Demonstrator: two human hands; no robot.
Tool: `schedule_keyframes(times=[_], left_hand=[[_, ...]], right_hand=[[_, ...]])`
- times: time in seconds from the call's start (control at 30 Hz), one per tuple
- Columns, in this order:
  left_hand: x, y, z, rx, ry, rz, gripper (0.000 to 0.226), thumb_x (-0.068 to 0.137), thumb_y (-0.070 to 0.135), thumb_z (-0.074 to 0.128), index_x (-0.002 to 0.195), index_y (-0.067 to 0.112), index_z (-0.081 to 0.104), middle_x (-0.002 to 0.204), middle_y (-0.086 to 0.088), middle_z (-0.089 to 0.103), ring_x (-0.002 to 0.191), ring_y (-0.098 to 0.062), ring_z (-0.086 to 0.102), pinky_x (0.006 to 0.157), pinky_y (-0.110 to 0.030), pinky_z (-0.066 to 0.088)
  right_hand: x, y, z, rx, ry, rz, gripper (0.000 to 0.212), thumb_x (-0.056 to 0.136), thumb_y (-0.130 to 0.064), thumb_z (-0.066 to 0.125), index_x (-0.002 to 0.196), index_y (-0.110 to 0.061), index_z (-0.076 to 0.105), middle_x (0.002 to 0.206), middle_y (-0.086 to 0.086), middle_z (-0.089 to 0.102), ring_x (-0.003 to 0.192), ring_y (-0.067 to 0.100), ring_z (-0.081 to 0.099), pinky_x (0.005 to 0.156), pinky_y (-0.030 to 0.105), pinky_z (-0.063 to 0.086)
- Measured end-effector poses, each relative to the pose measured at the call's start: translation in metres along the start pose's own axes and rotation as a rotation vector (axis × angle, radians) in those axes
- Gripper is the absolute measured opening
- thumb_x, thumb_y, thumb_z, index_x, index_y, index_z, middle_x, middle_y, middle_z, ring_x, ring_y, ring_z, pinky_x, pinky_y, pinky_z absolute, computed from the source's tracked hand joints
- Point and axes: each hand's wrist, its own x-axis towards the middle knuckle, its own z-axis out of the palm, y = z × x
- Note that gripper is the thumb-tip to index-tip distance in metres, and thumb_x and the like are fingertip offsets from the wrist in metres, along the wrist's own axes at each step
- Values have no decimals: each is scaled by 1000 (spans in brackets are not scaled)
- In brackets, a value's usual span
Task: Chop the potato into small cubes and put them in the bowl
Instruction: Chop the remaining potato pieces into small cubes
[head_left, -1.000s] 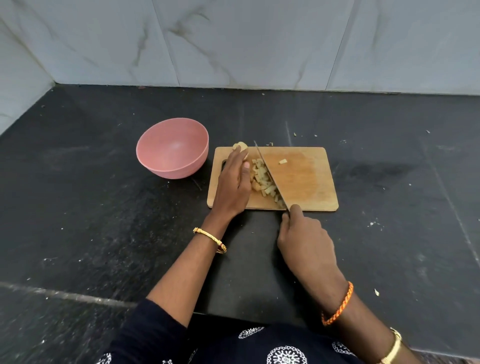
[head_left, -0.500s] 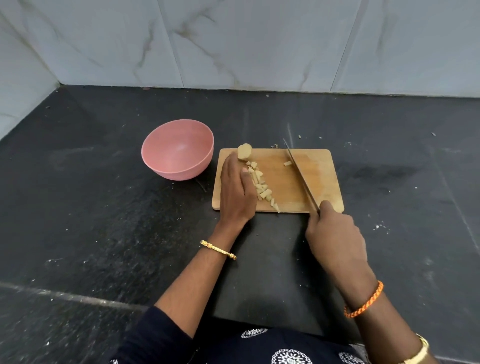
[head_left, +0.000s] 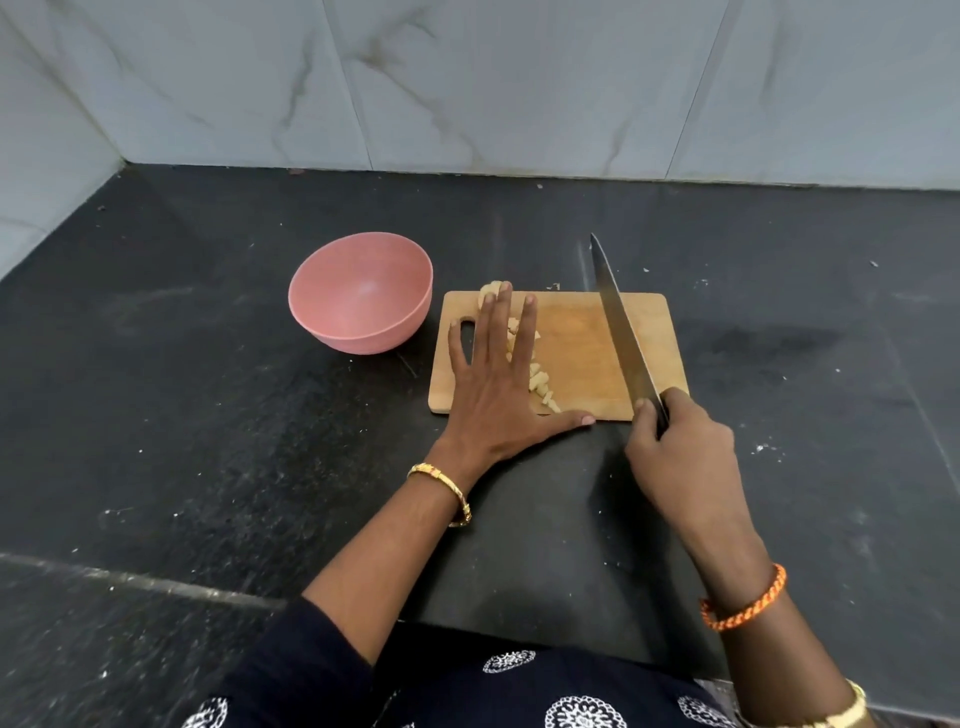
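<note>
The left hand (head_left: 493, 400) lay flat, fingers spread, over pale potato cubes (head_left: 540, 384) on the wooden chopping board (head_left: 582, 353). The right hand (head_left: 680, 457) gripped a long steel knife (head_left: 621, 332). Gathering looked underway; next, cubes must reach the pink bowl (head_left: 361, 291) (left, apparently empty).

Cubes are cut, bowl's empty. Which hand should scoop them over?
Probably the left hand: it lies flat, fingers straight, over the potato cubes on the board, on the bowl side. The right hand grips the knife.
</note>
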Motion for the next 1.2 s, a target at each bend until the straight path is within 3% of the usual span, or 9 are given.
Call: schedule_keyframes(times=[0.23, 0.37, 0.57, 0.73, 0.83, 0.93, 1.07, 1.2], left_hand=[[8, -16, 0, -57, -12, -84, 120, 61, 86, 45, 147, 24, -10, 156, -7, -16, 144, -22, -16, 110, -49, -12], [17, -28, -4, -36, 33, -140, 110, 67, 80, 46, 148, 24, -1, 156, -10, -9, 145, -25, -6, 114, -46, -1], [23, -30, 4, -95, 65, -142, 94, 77, 69, 48, 147, 22, 9, 156, -12, 0, 145, -24, -1, 115, -44, 1], [26, -29, 0, -236, 24, -157, 100, 72, 79, 37, 148, 20, 8, 157, -8, 1, 145, -20, -1, 115, -44, -4], [36, -25, -11, -480, 86, -160, 75, 87, 50, 42, 147, 12, 16, 152, -11, 21, 143, -21, 13, 116, -39, 9], [56, -21, -18, -418, 80, -130, 59, 90, 19, 52, 143, 9, 27, 142, -12, 36, 132, -23, 33, 108, -29, 27], [86, -28, -17, -177, -75, -155, 39, 86, 14, 58, 124, 8, 52, 122, -14, 51, 114, -28, 49, 94, -34, 41], [104, -32, -31, -207, -134, -194, 33, 81, 7, 63, 113, 8, 64, 119, -11, 60, 110, -25, 55, 92, -31, 44]], right_hand=[[13, 3, 4, 1, -63, 29, 28, 98, -30, 44, 84, -8, 54, 73, 11, 58, 67, 28, 59, 61, 39, 53], [12, -1, 8, -4, -109, 12, 26, 99, -29, 43, 84, -11, 54, 71, 7, 57, 64, 22, 57, 58, 32, 47], [7, -8, 17, -47, -147, -25, 23, 98, -31, 43, 87, -14, 54, 72, 7, 61, 68, 25, 62, 66, 43, 56], [3, -9, 22, -27, -188, -64, 24, 98, -30, 44, 84, -13, 54, 71, 7, 60, 67, 25, 60, 61, 39, 52], [7, -4, 16, 41, -130, -22, 29, 98, -29, 44, 81, -7, 52, 69, 11, 58, 64, 27, 57, 55, 34, 44], [11, 1, 9, 89, -85, 19, 32, 99, -28, 44, 80, -4, 52, 70, 11, 57, 65, 26, 55, 50, 30, 38], [9, 4, 7, 86, -54, 52, 31, 98, -27, 44, 78, -4, 49, 69, 11, 55, 62, 27, 54, 51, 31, 40], [6, 0, 9, 17, -96, 18, 27, 98, -28, 43, 82, -8, 52, 69, 7, 55, 65, 27, 58, 61, 37, 51]])
